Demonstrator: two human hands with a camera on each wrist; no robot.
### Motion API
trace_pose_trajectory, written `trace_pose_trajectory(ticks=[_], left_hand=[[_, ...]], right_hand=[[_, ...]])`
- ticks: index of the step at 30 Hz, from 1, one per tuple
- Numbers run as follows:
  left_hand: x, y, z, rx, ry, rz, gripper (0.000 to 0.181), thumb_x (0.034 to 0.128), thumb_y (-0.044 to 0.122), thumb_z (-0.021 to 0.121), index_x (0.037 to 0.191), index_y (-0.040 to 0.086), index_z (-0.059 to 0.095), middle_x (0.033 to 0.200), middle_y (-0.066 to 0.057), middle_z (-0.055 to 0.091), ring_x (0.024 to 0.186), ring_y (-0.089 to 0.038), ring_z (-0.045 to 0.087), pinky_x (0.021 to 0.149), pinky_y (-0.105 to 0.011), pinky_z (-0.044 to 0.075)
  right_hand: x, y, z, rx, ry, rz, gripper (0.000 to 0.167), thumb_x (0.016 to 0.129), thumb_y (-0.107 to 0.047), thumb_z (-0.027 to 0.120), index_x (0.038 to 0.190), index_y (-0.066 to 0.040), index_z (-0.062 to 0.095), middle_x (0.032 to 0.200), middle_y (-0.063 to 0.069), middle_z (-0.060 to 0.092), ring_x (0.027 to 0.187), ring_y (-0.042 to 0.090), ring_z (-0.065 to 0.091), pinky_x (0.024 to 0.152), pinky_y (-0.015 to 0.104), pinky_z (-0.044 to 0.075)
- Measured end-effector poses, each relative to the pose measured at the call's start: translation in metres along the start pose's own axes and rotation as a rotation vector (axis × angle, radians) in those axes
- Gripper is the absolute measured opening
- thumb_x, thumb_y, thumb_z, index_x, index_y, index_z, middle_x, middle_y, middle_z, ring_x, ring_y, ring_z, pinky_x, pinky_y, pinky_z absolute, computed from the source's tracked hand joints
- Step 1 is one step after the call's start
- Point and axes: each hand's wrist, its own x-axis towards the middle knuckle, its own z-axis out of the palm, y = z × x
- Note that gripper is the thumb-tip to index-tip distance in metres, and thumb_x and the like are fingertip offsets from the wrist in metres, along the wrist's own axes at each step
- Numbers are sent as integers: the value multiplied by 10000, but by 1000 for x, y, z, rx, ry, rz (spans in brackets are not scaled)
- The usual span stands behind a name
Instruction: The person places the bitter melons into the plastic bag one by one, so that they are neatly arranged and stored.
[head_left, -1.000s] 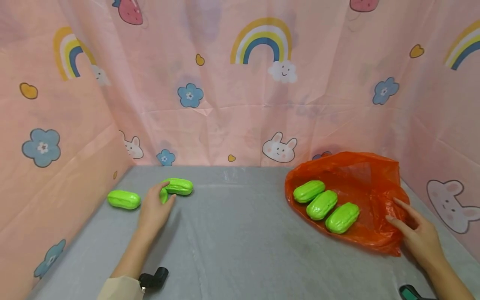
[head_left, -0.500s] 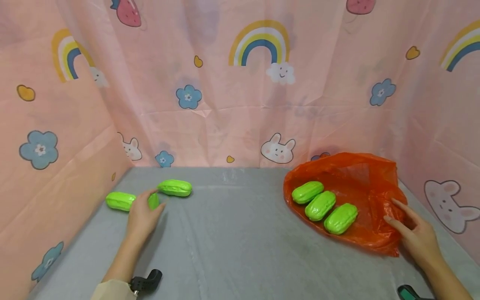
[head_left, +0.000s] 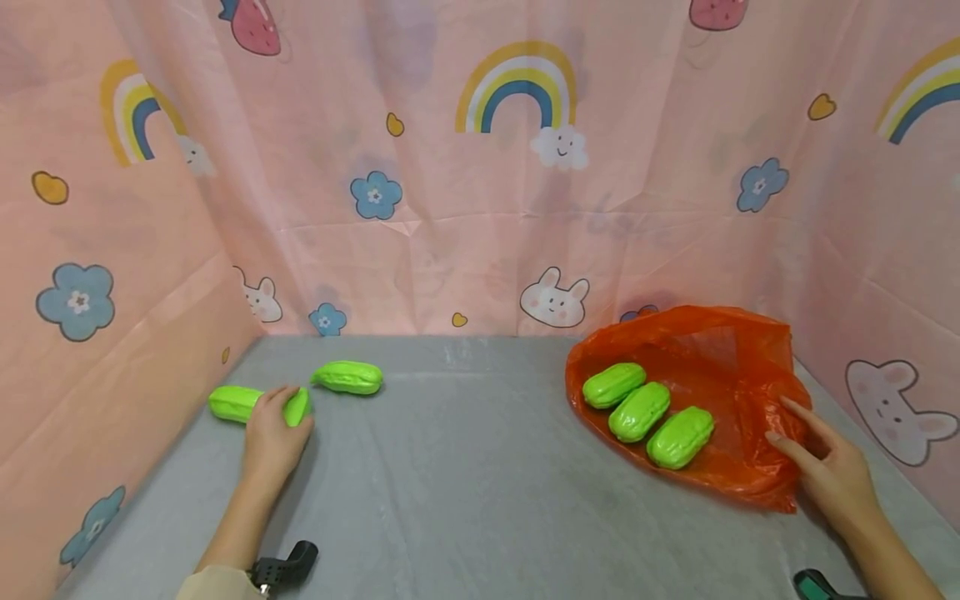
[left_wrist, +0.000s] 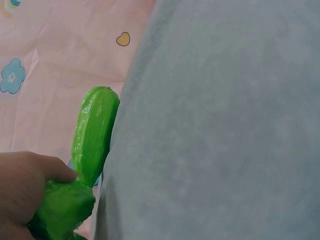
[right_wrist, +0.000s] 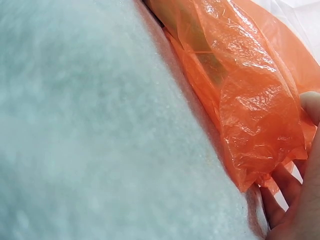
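Observation:
My left hand [head_left: 273,437] holds a bright green, ridged oblong piece [head_left: 297,407] between thumb and fingers. Directly left of it lies a similar green piece [head_left: 232,403], partly hidden by the fingers. A third green piece [head_left: 348,377] lies a little behind and to the right. In the left wrist view, the held piece [left_wrist: 62,210] shows beside my hand [left_wrist: 25,192], with another green piece [left_wrist: 96,132] beyond it. At the right, my right hand [head_left: 836,475] touches the crumpled end of an orange-red plastic bag [head_left: 742,417], thumb and fingers apart.
Three green pieces, one of them nearest the front [head_left: 681,437], lie at the bag's wide mouth. A grey cloth [head_left: 465,483] covers the table. Pink printed curtains [head_left: 420,267] stand along the back and both sides.
My left hand has moved left with its green piece, away from the back piece and up to the leftmost one. The right hand and the bag look unchanged.

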Motion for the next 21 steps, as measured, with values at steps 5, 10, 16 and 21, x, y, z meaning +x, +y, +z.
trace_pose_trajectory(ticks=[5,10,16,21], left_hand=[[1,6,1,-44,27,-1,486,876,55,659,1337,-78,587,1407,-311,535,1335,-482,481,1099,-589,381],[2,19,2,-106,50,17,464,890,65,678,1332,-55,603,1403,-284,553,1346,-456,484,1131,-568,365],[3,35,4,-148,44,39,449,898,67,684,1329,-35,615,1414,-257,560,1363,-437,483,1149,-567,359],[4,48,10,-171,23,58,451,902,75,682,1334,-32,612,1414,-250,565,1364,-425,486,1151,-558,362]], right_hand=[[0,0,-1,3,-7,0,753,1030,-433,520,1591,-31,218,1608,359,186,1395,604,215,1091,794,200],[-2,0,-2,3,-3,1,750,1031,-430,522,1588,-27,223,1606,362,192,1395,601,221,1096,792,199],[-2,0,-1,-4,9,-15,747,1027,-434,529,1583,-25,243,1604,359,204,1399,605,225,1103,789,187],[-3,0,1,-3,17,-28,736,1027,-426,534,1577,-21,260,1597,357,231,1381,596,253,1098,783,207]])
